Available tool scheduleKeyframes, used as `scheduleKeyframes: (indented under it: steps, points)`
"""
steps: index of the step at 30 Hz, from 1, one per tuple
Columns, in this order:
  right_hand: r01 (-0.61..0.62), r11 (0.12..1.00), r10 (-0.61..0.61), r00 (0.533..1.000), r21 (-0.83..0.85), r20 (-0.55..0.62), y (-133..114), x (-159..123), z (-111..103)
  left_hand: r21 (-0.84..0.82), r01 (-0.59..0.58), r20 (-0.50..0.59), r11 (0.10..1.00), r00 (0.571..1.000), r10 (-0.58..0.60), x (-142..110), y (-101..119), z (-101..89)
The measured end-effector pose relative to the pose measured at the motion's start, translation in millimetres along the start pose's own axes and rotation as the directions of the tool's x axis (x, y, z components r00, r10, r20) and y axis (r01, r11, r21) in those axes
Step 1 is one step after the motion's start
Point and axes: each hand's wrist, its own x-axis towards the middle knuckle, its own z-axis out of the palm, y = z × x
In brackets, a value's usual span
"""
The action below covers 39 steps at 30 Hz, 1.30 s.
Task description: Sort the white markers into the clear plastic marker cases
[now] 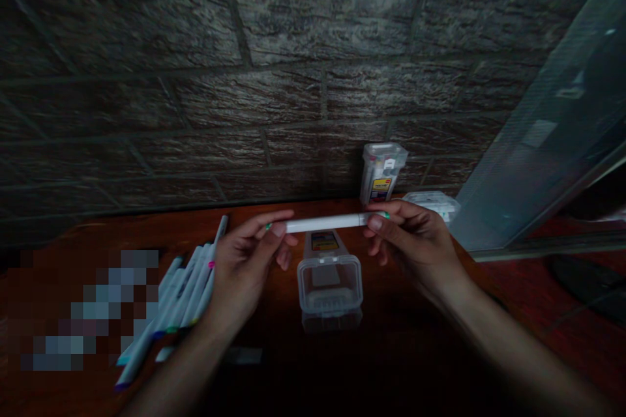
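A white marker with green ends is held level between my two hands. My left hand pinches its left end between thumb and fingers. At the other end, near the cap seam, my right hand grips it the same way. Just below the marker lies a clear plastic case on its side, its open mouth and lid toward me and a yellow label farther back. Left of my left hand several white markers with coloured ends lie side by side, partly hidden by my wrist.
On the brown table, against the brick wall, stands a clear case filled with markers. Another clear case lies behind my right hand. A glass panel rises at the right. Part of the left side is pixelated.
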Motion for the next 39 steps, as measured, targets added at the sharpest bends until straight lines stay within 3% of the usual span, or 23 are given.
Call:
scheduleKeyframes:
  steps: [14,39]
  points:
    - [0.053,0.993,-0.048,0.998,-0.102,0.048,2.9,-2.2,0.8,0.314,-0.059,-0.016,0.948,0.998,0.067,-2.1,-3.3,-0.1]
    - [0.099,0.982,-0.089,0.994,-0.162,0.069,5.2,-2.2,1.5,0.369,-0.077,0.002,0.926,0.997,0.082,-3.8,4.9,6.8]
